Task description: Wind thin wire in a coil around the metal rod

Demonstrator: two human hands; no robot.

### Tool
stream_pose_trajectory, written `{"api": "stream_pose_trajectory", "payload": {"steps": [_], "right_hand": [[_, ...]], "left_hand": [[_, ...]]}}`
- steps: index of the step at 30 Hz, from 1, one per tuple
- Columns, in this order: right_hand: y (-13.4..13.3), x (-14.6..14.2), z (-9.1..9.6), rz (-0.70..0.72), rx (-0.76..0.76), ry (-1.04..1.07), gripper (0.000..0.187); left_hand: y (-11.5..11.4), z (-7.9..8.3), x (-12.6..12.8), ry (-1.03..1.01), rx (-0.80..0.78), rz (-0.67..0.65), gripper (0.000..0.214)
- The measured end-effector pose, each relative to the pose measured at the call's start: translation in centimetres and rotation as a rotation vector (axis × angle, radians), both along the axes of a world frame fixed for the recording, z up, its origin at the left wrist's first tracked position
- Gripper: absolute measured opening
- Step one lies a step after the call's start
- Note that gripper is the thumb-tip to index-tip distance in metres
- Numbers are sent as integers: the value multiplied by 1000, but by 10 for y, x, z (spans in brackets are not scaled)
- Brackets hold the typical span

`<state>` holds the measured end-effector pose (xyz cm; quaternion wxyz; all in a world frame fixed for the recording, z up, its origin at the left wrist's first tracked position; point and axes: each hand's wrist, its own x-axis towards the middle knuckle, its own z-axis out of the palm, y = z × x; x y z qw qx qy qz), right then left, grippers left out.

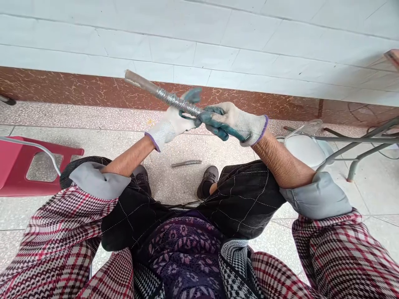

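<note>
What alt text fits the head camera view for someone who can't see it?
Two gloved hands, left hand and right hand, grip a wire-wrapped metal rod above a tiled floor; a second short rod lies between the person's shoes.

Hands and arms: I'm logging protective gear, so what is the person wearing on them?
Both the left hand and right hand wear white knit gloves with teal-coated palms and fingers and purple cuff edging. Red plaid sleeves with grey lining are rolled back above the forearms.
</note>
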<state>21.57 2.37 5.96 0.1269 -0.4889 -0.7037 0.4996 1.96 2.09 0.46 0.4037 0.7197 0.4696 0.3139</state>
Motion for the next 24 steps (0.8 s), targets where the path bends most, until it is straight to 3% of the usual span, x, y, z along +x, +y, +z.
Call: {"api": "stream_pose_trajectory", "payload": {"steps": [3,5,10,13,15,21,24], "right_hand": [[-1,1,-1,65,28,64,30],[-1,2,0,42,50,9,33],[14,12,-3,-170,174,-113,38],[30,26,-10,-313,363,-290,36],[39,35,-15,-325,476,-440,36],[45,42,-28,-146,479,-810,34],[39,50,-33,10,353,-779,23]], "left_hand": [[-4,3,7,-130,-202,-94,30],[-6,0,6,-124,-307,-63,24],[-6,-7,-8,-57,-282,87,30],[-10,-2,-11,36,-314,100,33],[-11,3,-12,91,-308,107,34],[4,3,-25,201,-160,171,36],[13,-3,-38,288,-143,134,36]]}}
